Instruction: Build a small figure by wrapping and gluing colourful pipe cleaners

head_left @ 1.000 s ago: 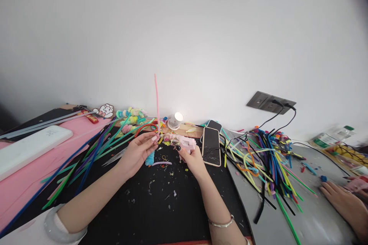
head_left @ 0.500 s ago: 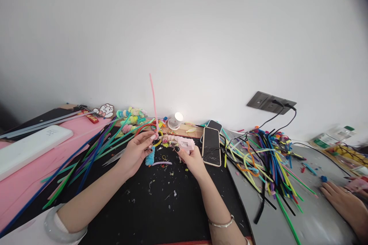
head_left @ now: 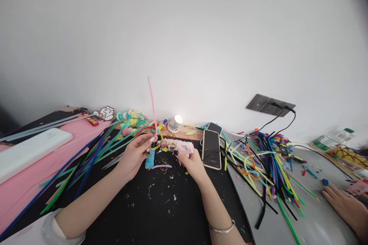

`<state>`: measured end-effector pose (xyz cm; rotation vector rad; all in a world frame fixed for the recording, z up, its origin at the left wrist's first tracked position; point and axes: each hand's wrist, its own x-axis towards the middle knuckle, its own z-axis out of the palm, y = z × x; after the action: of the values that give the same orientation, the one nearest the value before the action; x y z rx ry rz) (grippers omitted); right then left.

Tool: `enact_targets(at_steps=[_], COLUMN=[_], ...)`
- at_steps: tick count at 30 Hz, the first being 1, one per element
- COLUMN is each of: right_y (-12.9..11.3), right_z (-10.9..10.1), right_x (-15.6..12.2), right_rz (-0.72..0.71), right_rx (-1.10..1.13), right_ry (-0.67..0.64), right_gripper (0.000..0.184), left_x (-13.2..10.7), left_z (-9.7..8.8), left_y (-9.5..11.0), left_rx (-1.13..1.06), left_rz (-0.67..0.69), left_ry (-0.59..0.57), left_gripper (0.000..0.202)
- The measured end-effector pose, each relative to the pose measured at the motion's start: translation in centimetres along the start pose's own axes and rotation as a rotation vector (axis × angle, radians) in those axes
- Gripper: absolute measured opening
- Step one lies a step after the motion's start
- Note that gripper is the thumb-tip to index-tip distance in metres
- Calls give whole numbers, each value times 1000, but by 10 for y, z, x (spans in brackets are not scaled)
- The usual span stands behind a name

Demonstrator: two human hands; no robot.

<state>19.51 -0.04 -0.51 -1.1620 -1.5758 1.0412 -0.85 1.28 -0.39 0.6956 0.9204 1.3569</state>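
Between the fingertips of my left hand (head_left: 137, 155) is a pink pipe cleaner (head_left: 152, 103), its long free end standing up against the wall. My right hand (head_left: 191, 160) is wrapped round a pale pink hot glue gun (head_left: 184, 146). Its nozzle end, smeared with coloured bits, points left toward the pinched end of the pipe cleaner, with a small gap between them. Below my left fingertips lies a blue fuzzy coil (head_left: 149, 159), beside a short lilac pipe cleaner (head_left: 161, 166) on the black mat (head_left: 161, 214).
Behind my hands stands a paper cup (head_left: 175, 123). Phones (head_left: 211, 149) lie right of the glue gun. Loose pipe cleaners (head_left: 276, 168) pile up at right, below a wall socket (head_left: 270, 105). Scissors (head_left: 112, 160) and a white case (head_left: 34, 151) lie left. Another person's hand (head_left: 343, 203) rests far right.
The glue gun and both hands stay almost in place. The pink pipe cleaner's upright end has shifted slightly left and down, along with a small shift of the view.
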Motion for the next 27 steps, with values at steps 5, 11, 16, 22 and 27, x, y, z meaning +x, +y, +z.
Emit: enact_targets(at_steps=[5,11,16,22,27], right_y=[2,1,1,1,1], right_z=[0,0,-1,-1,-1], right_x=[1,0,0,1,0], right_rz=[-6,-5,-16,-20,-15], right_rx=[39,7,4,4,10], right_ry=[62,60,47,47,50], right_gripper=[26,24,25,26,26], left_x=[-3,-4,-5,-5,-7], left_z=[3,4,3,6,6], left_y=[2,0,1,3,4], left_rx=[79,161,149,130,124], left_rz=[23,46,42,34,23], left_ry=[-25,-62,-57,-53,-46], left_gripper=[33,33,34,35,34])
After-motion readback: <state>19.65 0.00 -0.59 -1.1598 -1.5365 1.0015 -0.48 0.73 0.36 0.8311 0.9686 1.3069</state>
